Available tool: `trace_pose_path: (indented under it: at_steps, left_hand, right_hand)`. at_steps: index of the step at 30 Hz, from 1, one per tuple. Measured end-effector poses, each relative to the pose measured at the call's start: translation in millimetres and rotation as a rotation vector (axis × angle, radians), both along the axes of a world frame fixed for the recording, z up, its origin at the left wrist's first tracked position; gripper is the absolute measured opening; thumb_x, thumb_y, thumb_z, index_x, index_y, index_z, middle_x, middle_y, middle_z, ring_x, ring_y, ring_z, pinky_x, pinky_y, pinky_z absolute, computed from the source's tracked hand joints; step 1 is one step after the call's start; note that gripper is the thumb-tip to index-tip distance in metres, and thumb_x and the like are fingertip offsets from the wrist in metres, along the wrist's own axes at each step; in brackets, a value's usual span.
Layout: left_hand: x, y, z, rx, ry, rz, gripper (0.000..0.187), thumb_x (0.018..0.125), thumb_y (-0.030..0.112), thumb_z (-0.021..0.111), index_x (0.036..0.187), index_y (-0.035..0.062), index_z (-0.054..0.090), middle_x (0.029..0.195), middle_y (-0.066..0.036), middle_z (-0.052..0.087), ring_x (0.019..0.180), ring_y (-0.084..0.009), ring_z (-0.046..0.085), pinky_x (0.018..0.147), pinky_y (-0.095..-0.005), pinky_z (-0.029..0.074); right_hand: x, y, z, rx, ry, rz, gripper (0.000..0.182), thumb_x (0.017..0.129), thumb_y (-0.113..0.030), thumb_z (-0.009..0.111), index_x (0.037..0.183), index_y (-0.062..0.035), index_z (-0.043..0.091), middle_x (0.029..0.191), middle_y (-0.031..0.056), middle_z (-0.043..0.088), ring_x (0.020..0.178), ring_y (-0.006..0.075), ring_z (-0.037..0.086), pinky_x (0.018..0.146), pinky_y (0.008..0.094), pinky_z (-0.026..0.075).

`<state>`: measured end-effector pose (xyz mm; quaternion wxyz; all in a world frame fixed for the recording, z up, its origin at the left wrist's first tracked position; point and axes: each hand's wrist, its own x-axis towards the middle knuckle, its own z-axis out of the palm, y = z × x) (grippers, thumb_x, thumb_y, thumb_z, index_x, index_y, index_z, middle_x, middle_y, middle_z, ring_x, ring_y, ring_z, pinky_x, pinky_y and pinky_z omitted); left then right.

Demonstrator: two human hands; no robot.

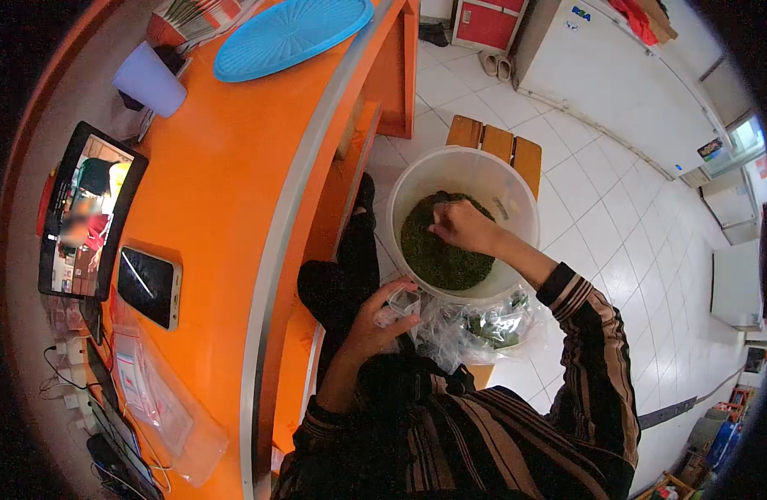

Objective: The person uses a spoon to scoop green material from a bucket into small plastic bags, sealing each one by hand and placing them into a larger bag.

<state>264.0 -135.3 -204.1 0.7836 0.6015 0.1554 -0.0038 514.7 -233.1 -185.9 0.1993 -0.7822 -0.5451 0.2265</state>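
Note:
A white round tub (517,200) with green chopped leafy or powdery material (446,262) inside stands on a wooden slatted stool. My right hand (462,227) reaches into the tub, fingers bent together at the surface of the green material; whatever they hold is too small to make out. Outside the tub's near rim, my left hand (383,321) has its fingers wrapped round a small clear plastic container (402,304). Touching the tub's near side is a clear plastic bag (483,329) with some green stuff in it, close to my left hand.
On the left runs an orange desk (225,158) with a metal edge. It bears a blue lid (292,37), a pale cup (152,81), a monitor (92,212), a tablet (150,286) and plastic packets (162,400). A wooden stool (497,143) supports the tub. A white freezer (617,83) stands beyond.

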Motion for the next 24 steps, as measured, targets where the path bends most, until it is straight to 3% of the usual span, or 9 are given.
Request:
trace_pose_path:
  at_steps: [2, 4, 6, 9, 11, 14, 18, 20, 24]
  left_hand:
    - [-1.3, -0.2, -0.1, -0.036, -0.011, 0.01, 0.049, 0.078, 0.01, 0.07, 0.121, 0.0009, 0.048, 0.126, -0.014, 0.049, 0.122, -0.0217, 0.043, 0.1, -0.0361, 0.037]
    - [-2.9, 1.3, -17.1, 0.111, -0.037, -0.061, 0.047, 0.079, 0.011, 0.069, 0.121, 0.0011, 0.049, 0.128, -0.013, 0.048, 0.123, -0.0211, 0.041, 0.101, -0.0361, 0.036]
    - [-1.1, -2.1, 4.3, 0.07, -0.008, -0.062, 0.047, 0.079, 0.012, 0.069, 0.12, 0.0011, 0.049, 0.129, -0.014, 0.047, 0.124, -0.0212, 0.04, 0.101, -0.0362, 0.035]
    - [-0.9, -2.6, 5.1, 0.071, -0.006, -0.073, 0.046, 0.08, 0.013, 0.069, 0.12, 0.0011, 0.049, 0.13, -0.013, 0.046, 0.125, -0.0213, 0.039, 0.102, -0.0361, 0.034]
    - [-2.1, -3.0, 1.6, 0.118, -0.035, -0.088, 0.047, 0.08, 0.013, 0.069, 0.12, 0.001, 0.049, 0.13, -0.013, 0.046, 0.125, -0.0212, 0.039, 0.102, -0.0358, 0.033]
    - [-0.4, -3.7, 3.7, 0.071, -0.022, -0.087, 0.047, 0.08, 0.014, 0.069, 0.12, 0.0007, 0.049, 0.13, -0.013, 0.046, 0.125, -0.0217, 0.039, 0.102, -0.0355, 0.033]
    - [-1.1, -5.5, 2.2, 0.018, -0.055, -0.069, 0.046, 0.08, 0.012, 0.068, 0.12, 0.0007, 0.049, 0.13, -0.013, 0.046, 0.124, -0.0219, 0.04, 0.1, -0.0347, 0.036]
    - [-1.1, -6.5, 3.3, -0.003, -0.043, -0.053, 0.045, 0.08, 0.011, 0.068, 0.12, 0.0007, 0.049, 0.13, -0.013, 0.046, 0.124, -0.0221, 0.04, 0.099, -0.0345, 0.037]
    - [0.2, -5.4, 6.5, 0.051, -0.027, -0.066, 0.044, 0.08, 0.011, 0.069, 0.119, 0.0019, 0.05, 0.131, -0.013, 0.044, 0.122, -0.022, 0.042, 0.096, -0.0336, 0.04]
  right_hand:
    - [-1.8, -1.1, -10.6, 0.235, 0.079, 0.021, 0.017, 0.083, -0.015, 0.06, 0.083, 0.002, 0.058, 0.073, 0.0214, 0.057, 0.072, 0.0394, 0.058, 0.065, 0.0444, 0.046]
    - [1.5, -3.8, -52.6, 0.302, 0.025, 0.104, 0.021, 0.085, -0.018, 0.059, 0.081, 0.0026, 0.058, 0.072, 0.0209, 0.057, 0.072, 0.0391, 0.058, 0.065, 0.0438, 0.046]
    - [4.1, -9.1, -68.9, 0.37, -0.031, 0.186, 0.025, 0.086, -0.021, 0.059, 0.078, 0.0033, 0.058, 0.071, 0.0205, 0.056, 0.072, 0.0387, 0.057, 0.065, 0.0431, 0.046]
    - [2.5, -12.8, -68.9, 0.1, -0.078, 0.351, 0.033, 0.088, -0.028, 0.058, 0.089, 0.0047, 0.061, 0.08, 0.0238, 0.061, 0.079, 0.0386, 0.061, 0.074, 0.0471, 0.048]
    - [-0.6, -13.1, -58.8, -0.192, 0.049, 0.283, 0.037, 0.091, -0.028, 0.053, 0.076, 0.0046, 0.061, 0.081, 0.0197, 0.061, 0.068, 0.0389, 0.06, 0.063, 0.0433, 0.046]
    - [0.2, -9.1, -15.6, -0.458, 0.254, 0.134, 0.043, 0.093, -0.032, 0.05, 0.077, 0.007, 0.061, 0.079, 0.0221, 0.061, 0.067, 0.0374, 0.061, 0.062, 0.0424, 0.047]
    - [21.4, -20.0, -50.9, -0.234, 0.502, -0.134, 0.049, 0.092, -0.038, 0.051, 0.076, 0.007, 0.061, 0.067, 0.0193, 0.062, 0.066, 0.0302, 0.063, 0.061, 0.039, 0.048]
    - [23.8, -24.9, -51.3, -0.097, -0.001, 0.087, 0.051, 0.092, -0.04, 0.05, 0.076, 0.0066, 0.061, 0.067, 0.016, 0.064, 0.064, 0.0235, 0.065, 0.061, 0.036, 0.05]
    - [3.1, -26.9, -23.9, -0.187, 0.117, 0.127, 0.047, 0.092, -0.036, 0.052, 0.074, 0.0065, 0.061, 0.08, 0.0152, 0.065, 0.063, 0.0207, 0.065, 0.064, 0.0347, 0.051]
